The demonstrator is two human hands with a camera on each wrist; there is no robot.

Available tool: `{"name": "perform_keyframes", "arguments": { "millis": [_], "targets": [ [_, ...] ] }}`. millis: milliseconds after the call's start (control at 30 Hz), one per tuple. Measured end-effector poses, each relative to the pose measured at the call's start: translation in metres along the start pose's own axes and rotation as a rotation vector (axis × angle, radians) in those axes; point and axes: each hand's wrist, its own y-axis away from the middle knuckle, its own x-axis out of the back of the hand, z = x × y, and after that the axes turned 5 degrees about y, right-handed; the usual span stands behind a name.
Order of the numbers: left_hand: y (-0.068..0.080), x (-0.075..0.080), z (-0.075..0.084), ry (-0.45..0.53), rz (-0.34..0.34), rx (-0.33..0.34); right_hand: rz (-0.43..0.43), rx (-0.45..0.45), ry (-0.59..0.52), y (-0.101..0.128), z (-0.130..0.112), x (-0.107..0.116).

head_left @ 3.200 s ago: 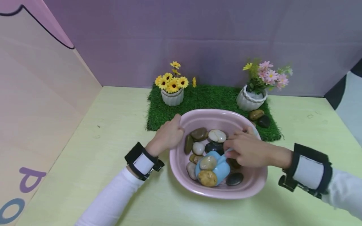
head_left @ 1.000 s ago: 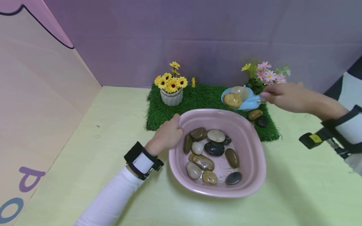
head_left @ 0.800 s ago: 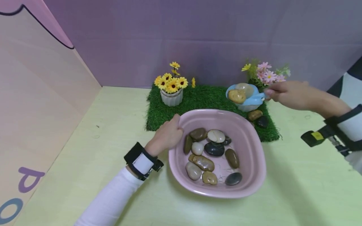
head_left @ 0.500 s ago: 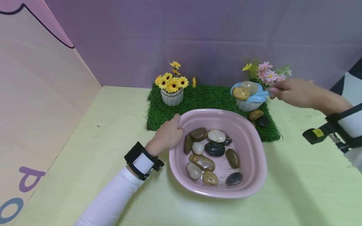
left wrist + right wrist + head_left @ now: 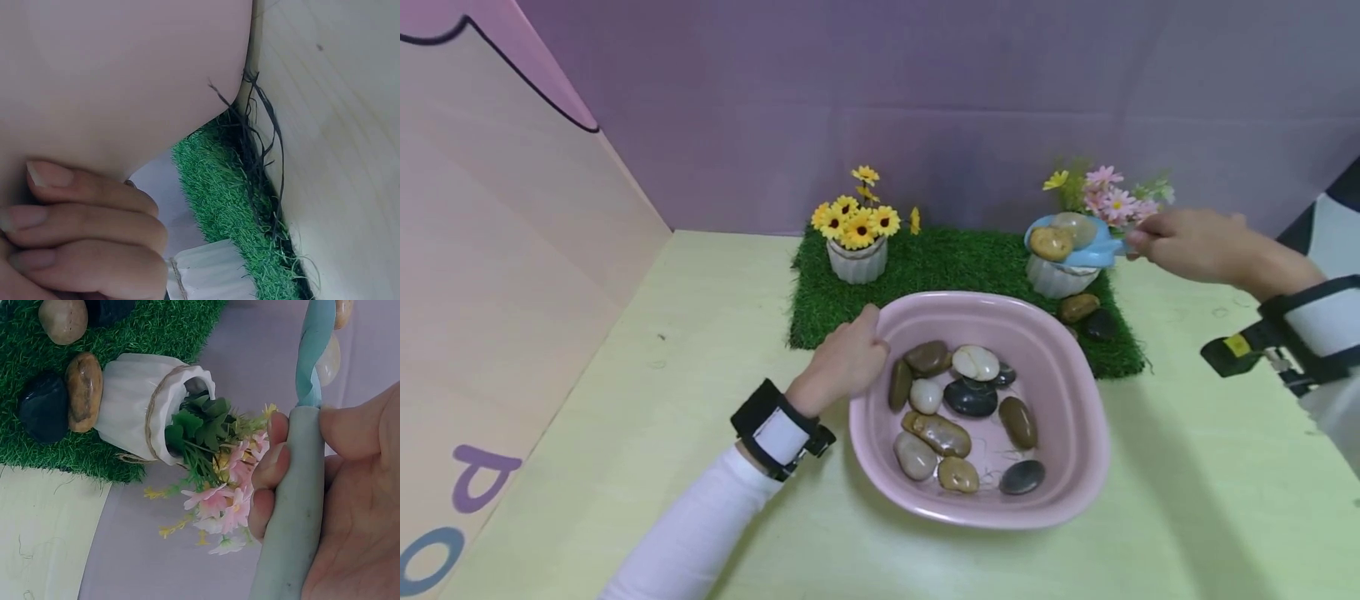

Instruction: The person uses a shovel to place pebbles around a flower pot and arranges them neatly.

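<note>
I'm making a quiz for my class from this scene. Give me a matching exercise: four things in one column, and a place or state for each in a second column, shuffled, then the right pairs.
Things
1. blue scoop
2. left hand
3. yellow flower pot
4. pink basin

Places or states
A. grips the basin's rim
B. stands on the grass mat's left part
C. held over the pink-flower pot, carrying two stones
D. sits on the table, with stones inside

Pairs: 1-C, 2-A, 3-B, 4-D
</note>
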Motion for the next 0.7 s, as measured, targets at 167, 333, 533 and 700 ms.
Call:
{"name": "perform_keyframes", "arguments": {
  "millis": [167,333,533,700],
  "targets": [
    [0.002,0.000,0.001,0.006,0.001,0.005,-0.002,-0.003,-0.017,-0.004,0.003,-0.004],
    [0.002,0.001,0.001,-0.004,0.004,0.005,-0.016,-0.011,-0.009,-0.008,-0.001,-0.009],
    [0.003,0.001,0.001,-0.009,0.008,0.007,-0.019,-0.013,0.017,-0.017,-0.011,-0.018],
    [0.002,0.000,0.000,0.002,0.008,-0.002,-0.017,-0.022,0.020,-0.020,-0.016,-0.029]
  ]
}}
